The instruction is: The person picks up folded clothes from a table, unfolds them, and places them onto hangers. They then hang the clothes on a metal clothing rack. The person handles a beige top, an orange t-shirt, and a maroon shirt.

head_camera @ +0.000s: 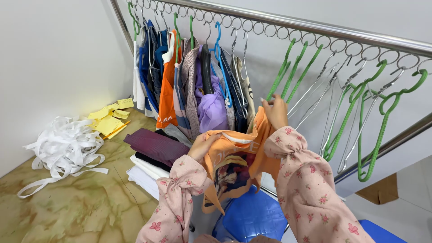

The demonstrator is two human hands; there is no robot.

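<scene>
An orange t-shirt (234, 157) with a printed picture on its front hangs between my two hands. My left hand (201, 146) grips its left shoulder, low and near my body. My right hand (275, 110) holds the shirt's right shoulder higher up, next to a green hanger (281, 72) on the metal rail (315, 27). Both my arms wear pink floral sleeves. Whether a hanger is inside the shirt cannot be seen.
Hung clothes (189, 85) crowd the rail's left part; empty green and wire hangers (360, 108) fill the right. Folded clothes (155, 148) lie on the marble floor, with white straps (63, 148) and yellow notes (110, 117) beyond. Blue plastic stools (252, 216) stand below.
</scene>
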